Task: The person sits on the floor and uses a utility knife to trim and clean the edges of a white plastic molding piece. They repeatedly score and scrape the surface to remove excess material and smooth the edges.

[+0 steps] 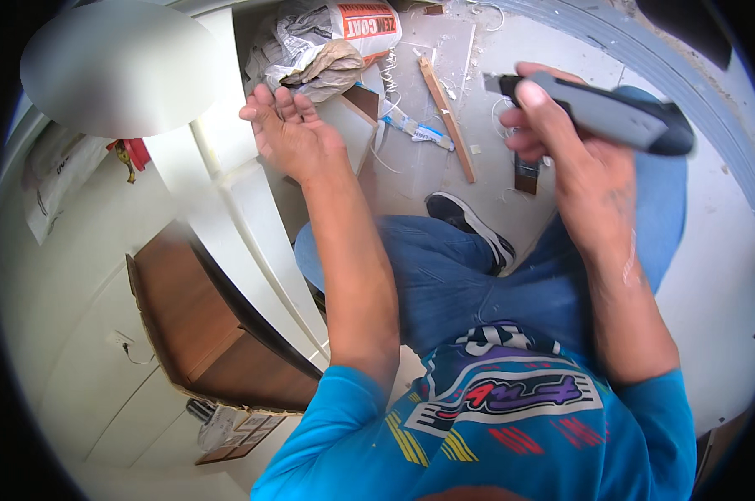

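Observation:
My right hand (582, 163) is closed around a grey and black utility knife (620, 113), held up above my right knee. The knife's short blade end points left, and the thumb presses along its body. My left hand (298, 138) is raised with the palm turned up, its fingers apart and a little curled, and holds nothing. It is beside a white panel (227, 138) and just below a crumpled plastic and paper bundle (311, 63).
On the floor lie a wooden strip (448, 121), a blue and white tube (423, 131), a dark brown block-like piece (525, 175) and white shavings. A printed sack (365, 29) rests at the far side. A brown wooden cabinet (190, 305) stands at left. My shoe (473, 230) is between.

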The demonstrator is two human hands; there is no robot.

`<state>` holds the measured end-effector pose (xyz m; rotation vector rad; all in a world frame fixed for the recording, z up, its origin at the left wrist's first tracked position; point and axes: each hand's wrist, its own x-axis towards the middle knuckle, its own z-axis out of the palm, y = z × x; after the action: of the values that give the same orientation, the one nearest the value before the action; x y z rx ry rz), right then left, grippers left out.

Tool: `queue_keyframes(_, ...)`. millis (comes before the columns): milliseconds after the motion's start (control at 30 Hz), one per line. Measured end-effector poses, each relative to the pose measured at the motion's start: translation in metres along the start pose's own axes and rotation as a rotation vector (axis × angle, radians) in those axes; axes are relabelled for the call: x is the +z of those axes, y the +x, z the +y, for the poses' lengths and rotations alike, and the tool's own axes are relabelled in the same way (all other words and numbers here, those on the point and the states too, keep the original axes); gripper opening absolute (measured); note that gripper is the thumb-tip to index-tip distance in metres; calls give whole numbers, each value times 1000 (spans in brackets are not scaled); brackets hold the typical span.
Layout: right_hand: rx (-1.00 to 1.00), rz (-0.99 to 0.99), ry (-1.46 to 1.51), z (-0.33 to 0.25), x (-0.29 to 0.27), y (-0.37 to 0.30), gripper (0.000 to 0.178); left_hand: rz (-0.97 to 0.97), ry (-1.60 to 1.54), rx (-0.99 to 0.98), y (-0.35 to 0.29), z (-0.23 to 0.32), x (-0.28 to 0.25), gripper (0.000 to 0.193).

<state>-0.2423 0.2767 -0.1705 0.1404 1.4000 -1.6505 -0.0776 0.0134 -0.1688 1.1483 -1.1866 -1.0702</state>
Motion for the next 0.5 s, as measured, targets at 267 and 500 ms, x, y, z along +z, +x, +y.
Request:
queue_keyframes(267, 11, 82, -41, 7, -10, -32, 51, -87, -41, 108, 17, -12, 72, 43)
queue_keyframes(500, -110, 98, -173, 28, -8, -47, 51, -242, -103, 113, 38, -15, 99, 49)
